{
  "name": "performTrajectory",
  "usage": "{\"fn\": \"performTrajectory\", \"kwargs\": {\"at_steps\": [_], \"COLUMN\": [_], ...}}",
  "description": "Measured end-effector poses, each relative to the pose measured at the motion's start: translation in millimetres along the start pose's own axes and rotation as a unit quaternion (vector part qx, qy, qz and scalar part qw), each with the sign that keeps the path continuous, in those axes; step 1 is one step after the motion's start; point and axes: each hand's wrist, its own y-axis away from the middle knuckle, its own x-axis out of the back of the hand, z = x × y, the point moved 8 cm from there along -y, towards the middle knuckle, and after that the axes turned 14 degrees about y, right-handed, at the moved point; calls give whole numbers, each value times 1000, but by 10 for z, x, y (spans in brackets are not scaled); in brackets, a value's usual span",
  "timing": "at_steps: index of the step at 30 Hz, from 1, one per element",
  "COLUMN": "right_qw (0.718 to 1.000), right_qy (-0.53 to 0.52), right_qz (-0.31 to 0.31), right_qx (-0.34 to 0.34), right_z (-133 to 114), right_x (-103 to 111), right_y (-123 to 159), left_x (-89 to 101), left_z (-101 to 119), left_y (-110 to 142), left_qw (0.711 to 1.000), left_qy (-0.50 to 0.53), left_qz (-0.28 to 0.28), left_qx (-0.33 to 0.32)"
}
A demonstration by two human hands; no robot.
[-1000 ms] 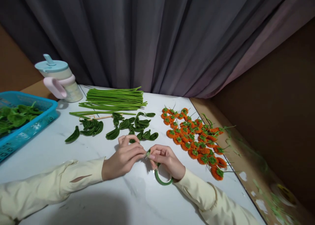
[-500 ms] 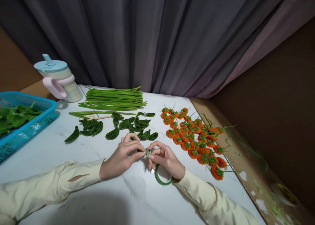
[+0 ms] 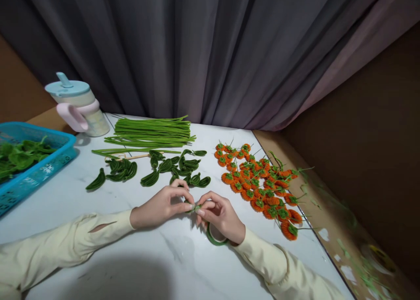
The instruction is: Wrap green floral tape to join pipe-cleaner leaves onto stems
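My left hand (image 3: 164, 205) and my right hand (image 3: 219, 212) meet fingertip to fingertip over the white table (image 3: 114, 247). Both pinch a small green piece (image 3: 196, 208) that looks like the loose end of tape. A green tape roll (image 3: 214, 238) hangs round the fingers of my right hand, partly hidden beneath it. Green pipe-cleaner leaves (image 3: 170, 166) lie just beyond my hands. A heap of orange pipe-cleaner flowers (image 3: 259, 186) lies to the right of my right hand.
A bundle of straight green pipe cleaners (image 3: 152, 131) lies at the back. A blue basket (image 3: 39, 168) with green leaves stands at the left edge, a lidded cup with a pink handle (image 3: 78, 105) behind it. A dark curtain hangs behind the table; brown board runs along the right.
Both hands have shifted a little towards me and lower onto the table. My left fingers have flattened and the pinch on the green piece has tightened.
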Motion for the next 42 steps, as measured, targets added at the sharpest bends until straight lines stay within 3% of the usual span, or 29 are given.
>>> {"fn": "performTrajectory", "kwargs": {"at_steps": [7, 14, 21, 24, 29, 32, 34, 37, 38, 40, 42], "right_qw": [980, 893, 837, 839, 843, 838, 845, 861, 864, 865, 861], "right_qy": [167, 338, 373, 353, 349, 353, 349, 351, 354, 364, 377], "right_qz": [63, 131, 163, 176, 163, 163, 182, 212, 219, 221, 216], "right_qx": [88, 267, 366, 374, 376, 383, 361, 302, 284, 265, 266], "right_z": [-109, -415, -503, -535, -588, -604, -584, -521, -500, -473, -466], "right_x": [40, -19, -76, -45, -34, -36, 5, 84, 102, 109, 84], "right_y": [91, 291, 412, 419, 412, 414, 386, 321, 303, 281, 277], "left_x": [-38, -224, -413, -442, -453, -392, -309, -91, -43, -56, -143], "left_z": [-56, -192, -230, -264, -232, -214, -183, -28, 71, 270, 390], "left_y": [-26, 94, 158, 181, 145, 108, 81, 32, 27, 49, 88], "left_qw": [982, 893, 833, 818, 817, 843, 886, 978, 993, 987, 965], "left_qy": [137, 357, 457, 478, 486, 440, 363, 119, 15, -156, -246], "left_qz": [-35, -30, -40, -33, -63, -60, -48, 6, 21, 25, 8], "left_qx": [121, 274, 307, 319, 304, 303, 284, 173, 115, -3, -85]}}
